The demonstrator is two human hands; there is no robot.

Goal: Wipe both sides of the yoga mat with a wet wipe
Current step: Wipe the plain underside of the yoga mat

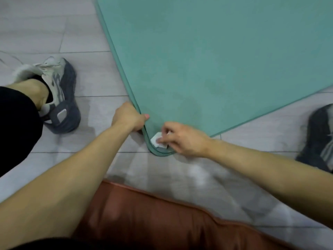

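Nearest the camera a rust-brown cushion (162, 219) lies on the grey tiled floor (54, 33), and just beyond it the rounded near corner of the teal yoga mat (207, 60) sits between both hands. The right hand (182, 139) pinches a small folded wet wipe (157, 139) against that corner, fingers curled. The left hand (127, 117) grips the mat's left edge, thumb on top, while the mat spreads away across the floor.

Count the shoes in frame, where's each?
2. One grey shoe on the tiled floor left of the teal mat; one dark shoe at the right edge, partly cut off by the frame.
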